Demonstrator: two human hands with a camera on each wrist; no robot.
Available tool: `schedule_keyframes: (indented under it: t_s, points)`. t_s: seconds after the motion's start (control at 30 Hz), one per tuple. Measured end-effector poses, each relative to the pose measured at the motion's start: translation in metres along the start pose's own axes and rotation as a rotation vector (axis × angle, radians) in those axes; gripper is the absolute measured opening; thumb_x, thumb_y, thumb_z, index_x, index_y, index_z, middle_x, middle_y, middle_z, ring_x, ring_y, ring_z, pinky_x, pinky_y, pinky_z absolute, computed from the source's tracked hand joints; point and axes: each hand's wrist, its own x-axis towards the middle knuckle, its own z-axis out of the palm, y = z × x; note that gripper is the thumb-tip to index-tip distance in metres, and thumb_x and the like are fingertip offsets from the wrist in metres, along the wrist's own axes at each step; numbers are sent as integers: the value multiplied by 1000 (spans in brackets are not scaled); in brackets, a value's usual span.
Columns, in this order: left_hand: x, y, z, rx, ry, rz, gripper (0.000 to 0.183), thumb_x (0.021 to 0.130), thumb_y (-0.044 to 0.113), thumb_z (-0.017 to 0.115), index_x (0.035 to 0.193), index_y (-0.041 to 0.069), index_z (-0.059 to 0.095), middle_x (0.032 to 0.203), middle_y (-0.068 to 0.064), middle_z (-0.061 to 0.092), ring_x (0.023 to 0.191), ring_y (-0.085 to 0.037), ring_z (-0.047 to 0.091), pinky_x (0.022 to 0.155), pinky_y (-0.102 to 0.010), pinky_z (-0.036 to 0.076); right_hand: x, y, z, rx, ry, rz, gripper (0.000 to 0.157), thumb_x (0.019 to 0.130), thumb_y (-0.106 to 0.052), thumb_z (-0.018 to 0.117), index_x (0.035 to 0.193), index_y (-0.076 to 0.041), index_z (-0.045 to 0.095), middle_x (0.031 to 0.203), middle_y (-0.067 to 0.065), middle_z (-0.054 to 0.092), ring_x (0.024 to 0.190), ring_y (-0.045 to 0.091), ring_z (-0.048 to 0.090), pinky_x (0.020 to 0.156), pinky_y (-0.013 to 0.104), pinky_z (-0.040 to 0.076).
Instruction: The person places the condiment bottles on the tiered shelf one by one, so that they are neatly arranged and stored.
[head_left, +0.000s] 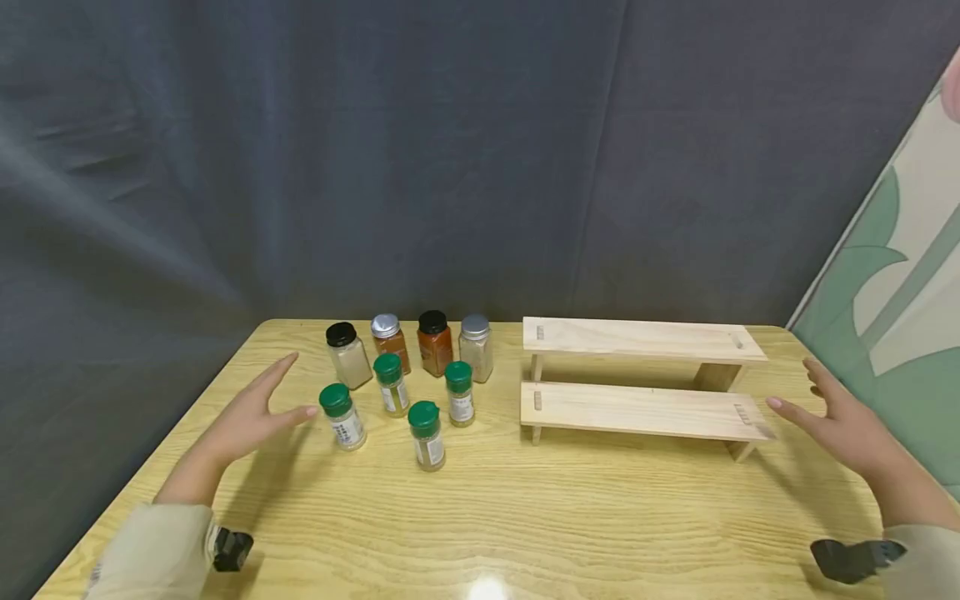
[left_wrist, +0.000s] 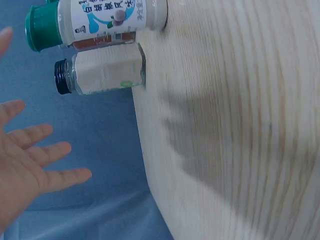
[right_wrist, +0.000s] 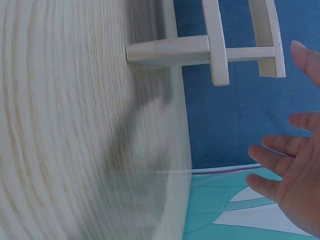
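Note:
My left hand [head_left: 251, 421] hovers over the left of the table with fingers spread, holding nothing. Just right of it stands a green-capped spice jar [head_left: 343, 418], its printed label [left_wrist: 109, 15] large in the left wrist view. Behind that is a black-capped jar of pale powder [head_left: 350, 358]. Several more green-capped and square jars stand upright close by. On the right, my right hand [head_left: 847, 421] is raised with fingers apart and nothing in it. Its thumb points toward the right end of a two-tier wooden shelf [head_left: 637, 408].
The jars form a loose cluster left of the shelf, including a black-capped jar of red powder [head_left: 435, 346]. A dark curtain [head_left: 450, 167] hangs behind the wooden table [head_left: 525, 517]. A patterned panel [head_left: 900, 275] stands at the right edge.

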Motion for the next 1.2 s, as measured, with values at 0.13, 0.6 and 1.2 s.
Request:
schedule_keyframes:
  t_s: [0.13, 0.6, 1.2]
  points:
    - [1, 0, 6, -53, 20, 29, 83, 78, 35, 62, 139, 7, 12, 136, -27, 17, 118, -47, 20, 88, -60, 22, -1, 2, 4, 143, -44, 22, 77, 91, -29, 42, 133, 6, -12, 124, 45, 10, 108, 59, 17, 75, 64, 24]
    - [4, 4, 22, -310, 2, 107, 72, 80, 20, 62, 136, 4, 20, 123, -28, 37, 105, -43, 42, 82, -50, 38, 0, 12, 23, 499, -67, -28, 61, 91, -12, 44, 133, 8, 5, 94, -30, 43, 81, -13, 46, 63, 11, 40]
    - [10, 4, 34, -412, -14, 43, 50, 82, 13, 59, 124, -3, 39, 116, -22, 46, 102, -37, 45, 76, -38, 45, 1, 21, 35, 1098, -94, 39, 25, 85, -2, 53, 95, -24, 57, 85, -7, 56, 75, 5, 56, 62, 18, 46]
